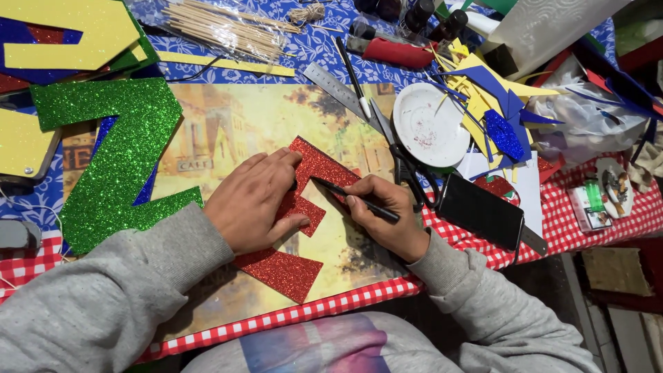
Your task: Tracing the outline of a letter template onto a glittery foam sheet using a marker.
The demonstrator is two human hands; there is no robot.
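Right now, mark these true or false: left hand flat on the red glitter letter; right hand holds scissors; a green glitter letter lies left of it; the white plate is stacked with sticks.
1. The left hand presses flat on the red glitter letter: true.
2. The right hand holds scissors: false, it holds a dark pen.
3. A green glitter letter lies to the left: true.
4. The white plate is stacked with sticks: false, the sticks lie apart in a clear bag.

Home craft table, by the look of it: checked red tablecloth (580, 228) buried under glitter foam letters (117, 159), foam scraps (494, 93), wooden sticks (221, 27), metal ruler (338, 90), paint bottles (435, 21), stained white plate (429, 124).
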